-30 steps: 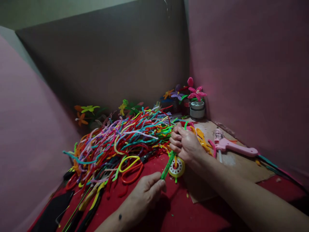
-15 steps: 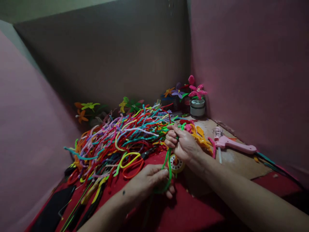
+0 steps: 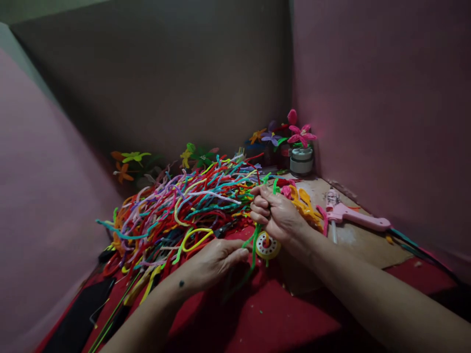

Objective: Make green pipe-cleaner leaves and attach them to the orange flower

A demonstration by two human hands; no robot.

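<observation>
My right hand is closed in a fist around green pipe cleaners, whose ends poke out above the fist and hang below it. Lower and to the left, my left hand pinches one of the hanging green strands between thumb and fingers. Just behind the strands, a yellow and white wheel-shaped spool rests on the red cloth. Scissors with yellow and red handles lie beyond my left hand, partly covered by it.
A large heap of coloured pipe cleaners spreads across the back left. On the right, a pink glue gun lies on cardboard. A grey-white jar holds a pink pipe-cleaner flower. A black phone-like slab lies front left.
My left hand has moved up and left, its fingers now pinching a strand instead of lying across the loop. The green loop has opened into hanging strands. My right hand keeps its grip.
</observation>
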